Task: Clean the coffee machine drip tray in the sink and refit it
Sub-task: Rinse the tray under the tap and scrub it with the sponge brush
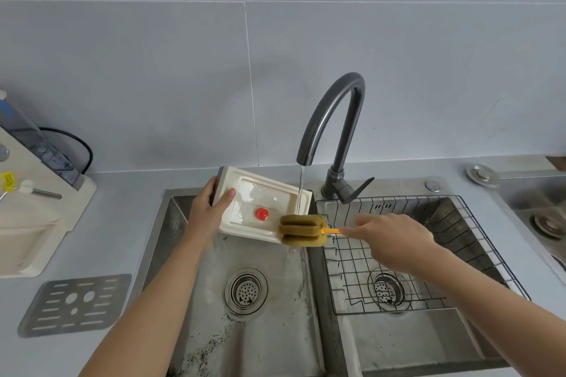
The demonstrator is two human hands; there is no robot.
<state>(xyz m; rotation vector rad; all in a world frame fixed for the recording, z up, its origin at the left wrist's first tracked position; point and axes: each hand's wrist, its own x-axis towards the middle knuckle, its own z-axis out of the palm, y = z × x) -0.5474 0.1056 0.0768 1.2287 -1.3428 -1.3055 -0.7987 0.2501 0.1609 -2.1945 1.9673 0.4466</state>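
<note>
Head view: at far left the cream coffee machine stands on the grey worktop, and a slotted metal grate lies flat on the worktop in front of it. My left hand holds the cream drip tray by its left end, thumb on its upper face and fingers wrapped round the edge. The tray is tilted over the left basin of the steel sink. A red float shows near the tray's middle. Water runs from the dark curved tap onto the tray's right part and spills into the basin. A green-brown sponge brush touches the tray's near right corner. My right hand grips its orange handle, fingers clenched round it, above the wire rack that sits in the right basin.
</note>
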